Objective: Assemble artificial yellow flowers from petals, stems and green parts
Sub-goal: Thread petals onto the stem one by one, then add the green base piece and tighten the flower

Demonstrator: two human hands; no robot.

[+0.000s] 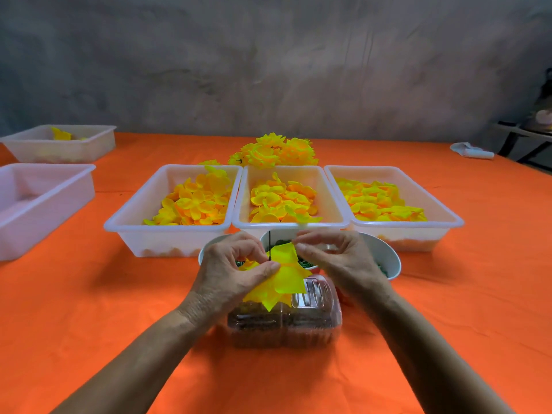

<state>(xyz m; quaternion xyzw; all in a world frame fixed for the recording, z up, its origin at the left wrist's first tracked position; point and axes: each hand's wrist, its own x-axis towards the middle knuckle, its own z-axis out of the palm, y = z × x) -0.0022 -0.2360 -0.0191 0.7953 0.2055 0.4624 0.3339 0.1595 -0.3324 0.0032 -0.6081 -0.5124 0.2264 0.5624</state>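
Your left hand (236,270) pinches the yellow petal piece (283,279) between thumb and fingers at its middle, and your right hand (334,258) nips its upper edge with thumb and forefinger; both grasp the same piece, held just above the clear plastic container (286,321) and in front of the white bowls (385,258) of green parts. A thin dark stem (269,246) rises at the petal's centre, beside your left fingertips; whether it already passes through the petal cannot be told. The step in hand looks like threading or seating the petal on that stem, so keep the left pinch close to the hole to steady it, let the right hand only guide the edge instead of tugging, and slide the piece squarely along the stem so the pointed lobes do not crease or tear. The three white trays (173,231) of loose yellow petals sit just beyond on the orange cloth (89,309), with finished flowers (277,153) heaped behind the middle one. No brand, label or writing can be read anywhere, not even on the container.
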